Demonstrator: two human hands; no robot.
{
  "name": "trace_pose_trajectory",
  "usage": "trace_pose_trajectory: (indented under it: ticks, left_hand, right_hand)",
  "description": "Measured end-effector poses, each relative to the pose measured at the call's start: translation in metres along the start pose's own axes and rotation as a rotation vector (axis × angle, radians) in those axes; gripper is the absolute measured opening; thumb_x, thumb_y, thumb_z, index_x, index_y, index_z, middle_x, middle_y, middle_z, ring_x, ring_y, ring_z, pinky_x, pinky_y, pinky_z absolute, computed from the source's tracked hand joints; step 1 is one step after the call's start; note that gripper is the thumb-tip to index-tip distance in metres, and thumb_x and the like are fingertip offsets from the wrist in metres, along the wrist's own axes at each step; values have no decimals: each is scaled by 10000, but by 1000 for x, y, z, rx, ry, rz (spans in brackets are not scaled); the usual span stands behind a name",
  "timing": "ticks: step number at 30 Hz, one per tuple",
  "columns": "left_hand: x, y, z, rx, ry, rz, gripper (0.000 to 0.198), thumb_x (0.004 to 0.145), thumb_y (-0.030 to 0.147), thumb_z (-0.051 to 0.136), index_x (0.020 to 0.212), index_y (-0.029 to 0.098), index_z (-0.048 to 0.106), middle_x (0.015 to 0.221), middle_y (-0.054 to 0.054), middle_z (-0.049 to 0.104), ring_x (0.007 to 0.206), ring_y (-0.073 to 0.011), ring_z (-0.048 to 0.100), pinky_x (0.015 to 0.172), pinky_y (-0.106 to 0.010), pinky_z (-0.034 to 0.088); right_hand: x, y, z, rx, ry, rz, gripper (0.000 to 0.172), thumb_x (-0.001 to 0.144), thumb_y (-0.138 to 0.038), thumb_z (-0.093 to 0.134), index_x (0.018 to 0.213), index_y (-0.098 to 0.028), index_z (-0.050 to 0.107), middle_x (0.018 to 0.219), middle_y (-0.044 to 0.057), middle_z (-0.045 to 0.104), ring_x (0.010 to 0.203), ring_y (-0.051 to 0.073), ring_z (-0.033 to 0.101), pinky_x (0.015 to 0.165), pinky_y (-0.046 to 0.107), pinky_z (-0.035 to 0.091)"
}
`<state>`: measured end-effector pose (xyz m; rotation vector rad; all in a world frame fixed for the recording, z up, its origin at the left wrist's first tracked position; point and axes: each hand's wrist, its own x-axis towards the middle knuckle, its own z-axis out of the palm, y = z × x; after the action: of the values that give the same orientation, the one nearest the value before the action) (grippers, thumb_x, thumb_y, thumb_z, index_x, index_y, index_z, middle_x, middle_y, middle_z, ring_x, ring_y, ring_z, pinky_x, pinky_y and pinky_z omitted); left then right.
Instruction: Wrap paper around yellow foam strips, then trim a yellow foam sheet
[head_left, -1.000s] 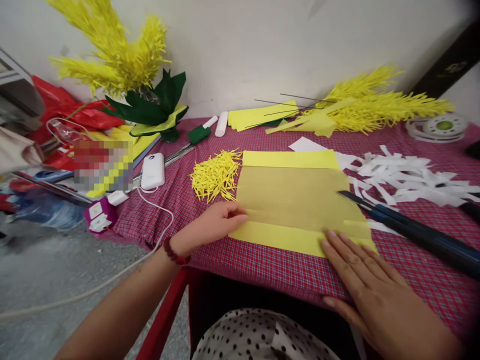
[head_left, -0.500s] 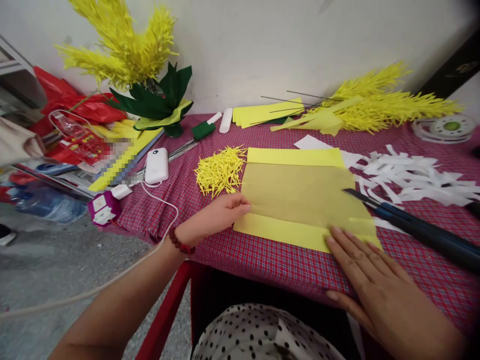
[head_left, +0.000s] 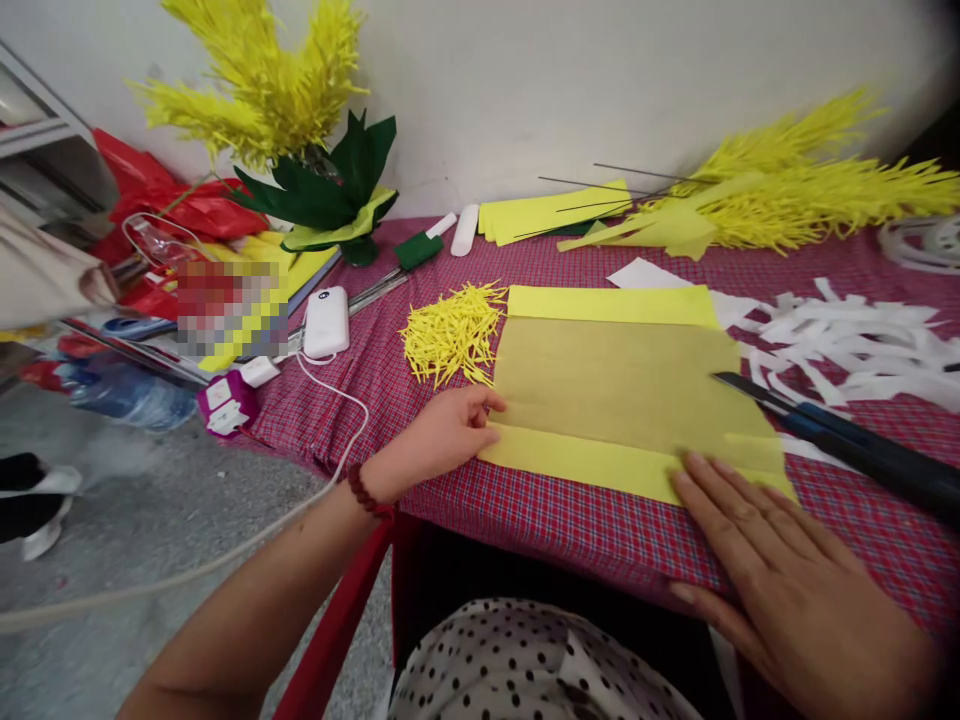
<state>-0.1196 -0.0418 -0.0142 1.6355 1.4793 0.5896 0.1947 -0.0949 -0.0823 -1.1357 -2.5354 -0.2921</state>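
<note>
A wide yellow paper sheet (head_left: pixel 615 375) lies flat before me, duller in the middle, with brighter bands along its far and near edges. At its near left corner is my left hand (head_left: pixel 450 430), fingers curled, with a small gap between thumb and forefinger. My right hand (head_left: pixel 787 580) lies flat, its fingertips on the near band towards the right corner and its thumb out to the side. Black-and-blue scissors (head_left: pixel 840 435) rest with their tip over the sheet's right part. Thin yellow paper shreds (head_left: pixel 454 335) are heaped beside its far left corner.
White paper strips (head_left: pixel 847 330) lie at the right. Behind are yellow paper pieces (head_left: pixel 551 212), wires and fringed yellow stems (head_left: pixel 810 195). On the left stand a white power bank (head_left: pixel 327 322) with a cable and a yellow-and-green paper flower arrangement (head_left: pixel 300 130). Checked cloth (head_left: pixel 555 510) covers the table.
My left thumb and forefinger have parted slightly at the paper's edge. My right hand stays flat on the sheet. The view has shifted a little, and a person's foot shows more at the left.
</note>
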Motion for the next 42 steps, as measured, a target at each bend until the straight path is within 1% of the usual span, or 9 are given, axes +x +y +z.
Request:
trace_pose_trajectory:
  ticks: [9,14,19,24,28,33,35,37,42]
  left_hand:
    - [-14,0,14,199,201,49,258,779,127,552,1028,171,604,677,42,542,621,-109,513,574,-230,387]
    - [-23,3,27,415,288,94,290,841,104,502,1117,155,577,820,-17,617,744,-148,577,718,-287,476]
    - [-33,-1,39,750,301,174,283,899,96,400,1119,153,568,988,-80,600,905,-194,570,829,-346,495]
    - [-40,0,39,943,276,220,484,865,55,422,1327,194,453,1194,-103,564,986,-223,550,832,-374,490]
    - [-46,1,33,1028,227,311,518,848,55,453,1306,290,504,1399,-92,462,1154,-272,508,878,-424,459]
    - [-66,-3,31,1099,251,408,349,894,207,479,1226,205,586,1443,-56,451,1329,-258,376,1107,-456,245]
    - [-73,-6,35,1096,295,387,417,903,366,478,1246,149,572,1434,-83,461,1331,-283,375,1131,-470,187]
    - [-78,-9,39,1073,358,373,521,904,456,444,1272,102,547,1420,-118,470,1323,-303,384,1134,-478,172]
    - [-78,-20,43,1020,409,397,580,923,476,380,1336,78,466,1389,-162,495,1306,-322,401,1116,-505,193]
  right_hand:
    - [0,-1,-5,-7,-46,16,758,926,-532,305,1517,-107,98,1513,199,320,1309,363,412,1030,540,346]
    - [1,-1,-5,-1,-45,12,764,923,-540,300,1515,-98,107,1515,197,316,1302,371,415,1024,539,349]
    - [0,-2,-7,7,-62,24,750,923,-506,326,1516,-104,106,1530,184,290,1321,368,390,1041,542,329]
    - [1,-3,-10,-3,-70,23,760,920,-518,317,1515,-95,107,1512,200,320,1315,370,398,1032,547,343]
    - [2,-3,-12,-11,-74,14,758,926,-515,305,1518,-103,73,1487,215,361,1303,359,424,1017,546,373]
    - [7,-4,-17,-31,-91,15,746,934,-506,305,1520,-118,55,1464,211,403,1314,324,429,999,515,424]
    - [7,-3,-20,-44,-102,24,742,937,-493,312,1520,-119,43,1470,204,396,1333,314,407,1007,507,427]
    - [3,-1,-22,-54,-119,43,747,939,-481,324,1518,-108,36,1479,205,382,1349,310,383,1014,500,427]
    - [-21,8,-34,-78,-159,142,751,929,-450,375,1517,-101,63,1481,214,372,1344,325,389,995,517,446]
